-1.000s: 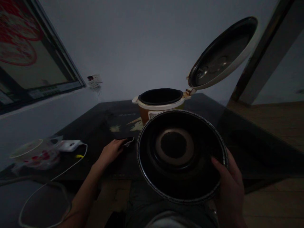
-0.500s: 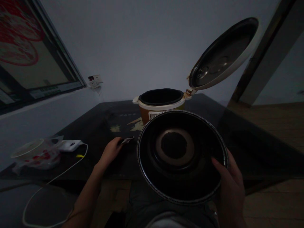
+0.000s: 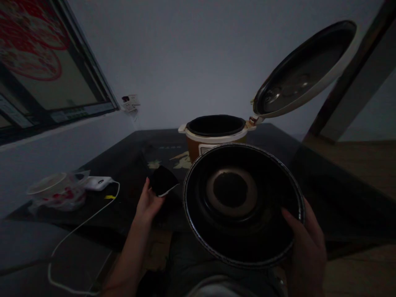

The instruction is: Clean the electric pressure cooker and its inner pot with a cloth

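Observation:
My right hand (image 3: 307,243) grips the right rim of a round black pan (image 3: 266,231), thumb on the inside and fingers behind. The pan is tilted toward me, with a brownish ring at its centre and a silvery rim. To its left, my left hand (image 3: 150,206) holds a dark, flat piece that looks like a black cloth (image 3: 163,180) with a pale lower edge. Behind the pan stands an orange-and-white rice cooker (image 3: 192,148), partly hidden by it. The cooker's lid (image 3: 305,78) is swung up to the right, and its inside looks dark.
A black table (image 3: 130,152) carries the cooker against a pale wall. At the left lie a tub in a plastic bag (image 3: 66,196) and a white power strip (image 3: 98,182), whose white cable (image 3: 76,229) hangs over the edge. Sockets (image 3: 131,102) sit on the wall beside a window.
My left hand has turned and lifted, and the black cloth now shows its broad face instead of a thin edge. The pan stays in my right hand. The whole view has shifted slightly.

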`<state>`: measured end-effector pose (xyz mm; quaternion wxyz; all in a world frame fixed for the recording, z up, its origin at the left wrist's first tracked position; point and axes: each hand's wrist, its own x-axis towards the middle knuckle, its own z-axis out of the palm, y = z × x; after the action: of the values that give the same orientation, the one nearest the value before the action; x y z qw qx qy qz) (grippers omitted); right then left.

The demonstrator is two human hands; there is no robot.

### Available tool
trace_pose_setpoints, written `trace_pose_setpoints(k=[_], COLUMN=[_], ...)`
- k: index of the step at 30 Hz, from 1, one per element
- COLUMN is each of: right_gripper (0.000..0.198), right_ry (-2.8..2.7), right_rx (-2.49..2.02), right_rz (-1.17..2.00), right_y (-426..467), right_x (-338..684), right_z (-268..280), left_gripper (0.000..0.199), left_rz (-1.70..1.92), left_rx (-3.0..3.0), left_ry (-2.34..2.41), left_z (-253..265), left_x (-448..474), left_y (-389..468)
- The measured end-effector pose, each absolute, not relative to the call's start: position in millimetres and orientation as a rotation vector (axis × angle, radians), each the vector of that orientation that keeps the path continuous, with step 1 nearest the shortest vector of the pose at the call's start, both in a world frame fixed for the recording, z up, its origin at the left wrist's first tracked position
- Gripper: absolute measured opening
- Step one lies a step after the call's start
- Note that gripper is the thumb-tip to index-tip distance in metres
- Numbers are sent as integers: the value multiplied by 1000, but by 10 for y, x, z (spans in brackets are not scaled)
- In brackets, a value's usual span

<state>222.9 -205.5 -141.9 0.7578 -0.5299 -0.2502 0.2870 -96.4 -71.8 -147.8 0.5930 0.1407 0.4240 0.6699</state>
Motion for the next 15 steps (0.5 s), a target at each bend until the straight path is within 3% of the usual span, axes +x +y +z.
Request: trace_pose_setpoints(k=[6,10,12,15], right_gripper=[51,48,49,50], right_ry=[-583,-601,-606,-602], right_rx=[-1139,-1140,-1128,-1109], right_rz=[630,599,588,592], right_y=[-2064,-2066,-2058,-2051], right_x=[2213,2207,2202,2188], right_z=[-1366,-1359,-1358,-1345], left_gripper=[29,25,26,46], left_rz=[1733,1989,1876,1307], left_rx=[340,1017,1598,2322], left_ry=[1003,1340,1451,1133], left_z=[-1267,-1055,-949,-834], left_x=[-728,-569,-471,-335], left_y=[-894,-1223,-1405,-1606])
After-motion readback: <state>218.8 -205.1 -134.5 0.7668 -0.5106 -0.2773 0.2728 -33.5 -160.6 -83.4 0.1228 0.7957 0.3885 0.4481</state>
